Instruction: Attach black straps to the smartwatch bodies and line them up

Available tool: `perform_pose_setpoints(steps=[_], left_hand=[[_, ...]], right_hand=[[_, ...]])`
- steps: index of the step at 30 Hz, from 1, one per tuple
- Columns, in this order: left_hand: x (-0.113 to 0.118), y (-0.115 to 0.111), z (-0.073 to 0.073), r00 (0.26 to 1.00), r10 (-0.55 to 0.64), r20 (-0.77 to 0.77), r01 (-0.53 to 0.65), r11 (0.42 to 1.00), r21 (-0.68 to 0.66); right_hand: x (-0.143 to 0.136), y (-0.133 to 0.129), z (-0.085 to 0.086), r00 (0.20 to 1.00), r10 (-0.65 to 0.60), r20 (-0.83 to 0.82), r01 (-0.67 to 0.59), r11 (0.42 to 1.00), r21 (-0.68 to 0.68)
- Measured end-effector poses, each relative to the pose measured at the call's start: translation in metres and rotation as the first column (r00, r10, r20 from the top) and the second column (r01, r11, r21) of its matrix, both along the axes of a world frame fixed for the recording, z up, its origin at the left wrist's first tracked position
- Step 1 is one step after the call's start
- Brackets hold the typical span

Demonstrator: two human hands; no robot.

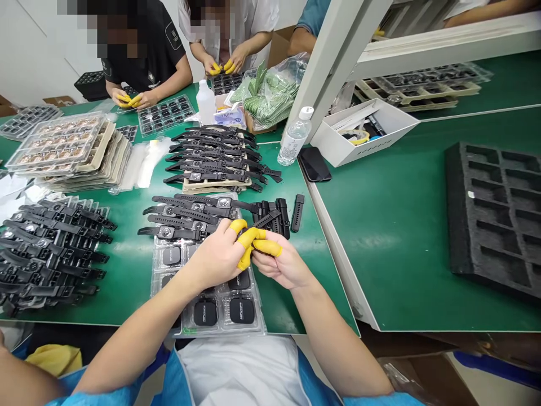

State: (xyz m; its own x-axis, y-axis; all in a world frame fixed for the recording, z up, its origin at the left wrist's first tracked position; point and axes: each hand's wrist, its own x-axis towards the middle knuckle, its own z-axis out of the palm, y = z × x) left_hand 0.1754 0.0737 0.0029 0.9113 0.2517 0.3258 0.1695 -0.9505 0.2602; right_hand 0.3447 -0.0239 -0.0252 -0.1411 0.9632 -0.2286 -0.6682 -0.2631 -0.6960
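Note:
My left hand (220,248) and my right hand (281,262) meet above a clear tray (257,316), yellow covers on several fingertips. Between them they pinch a small black watch (242,230), mostly hidden by the fingers. Square black watch faces (242,310) lie in the tray's near pockets. Assembled watches with black straps (186,220) lie across its far part. Just beyond my right hand is a row of loose black straps (270,217). One more strap (298,213) lies apart, to the right of that row.
Strapped watches are piled on a tray stack (215,186) ahead and at left (51,254). A water bottle (296,138), a phone (315,164) and a white box (363,135) stand beyond the divider's near end. Black foam (459,214) lies right. Co-workers sit opposite.

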Motion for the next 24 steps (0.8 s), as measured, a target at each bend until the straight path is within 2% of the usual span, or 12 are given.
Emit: perform_pose_setpoints(steps=[2,4,7,10,13,16,19,21,24], left_hand=[[0.0,0.001,0.003,1.0,-0.021,0.023,0.022,0.999,-0.049],[0.0,0.001,0.007,0.997,-0.039,0.072,0.051,0.984,-0.17],[0.001,-0.001,0.014,0.991,-0.05,0.127,0.087,0.948,-0.305],[-0.002,-0.003,0.025,0.994,-0.022,0.103,0.047,0.968,-0.246],[-0.015,0.003,0.044,0.996,0.087,-0.013,-0.088,0.991,-0.098],[-0.034,0.019,0.066,0.972,0.192,-0.135,-0.188,0.981,0.04],[-0.051,0.033,0.077,0.945,0.204,-0.255,-0.17,0.974,0.148],[-0.058,0.036,0.076,0.927,0.211,-0.311,-0.188,0.977,0.103],[-0.064,0.033,0.065,0.912,0.174,-0.372,-0.22,0.972,-0.085]], right_hand=[[0.0,0.0,-0.001,1.0,0.013,0.015,-0.014,1.0,0.008],[-0.001,0.0,-0.002,0.999,0.012,0.043,-0.014,0.999,0.037],[-0.002,-0.002,-0.006,0.984,-0.078,0.158,0.054,0.987,0.148],[0.003,-0.005,-0.008,0.885,-0.233,0.404,0.119,0.951,0.287],[0.013,-0.007,-0.008,0.696,-0.312,0.647,0.057,0.922,0.382],[0.023,-0.006,-0.007,0.547,-0.375,0.749,-0.007,0.892,0.451],[0.028,-0.004,-0.007,0.449,-0.46,0.766,-0.037,0.847,0.53],[0.029,-0.004,-0.007,0.425,-0.46,0.78,-0.062,0.844,0.532],[0.031,-0.007,-0.009,0.467,-0.358,0.809,-0.072,0.896,0.438]])
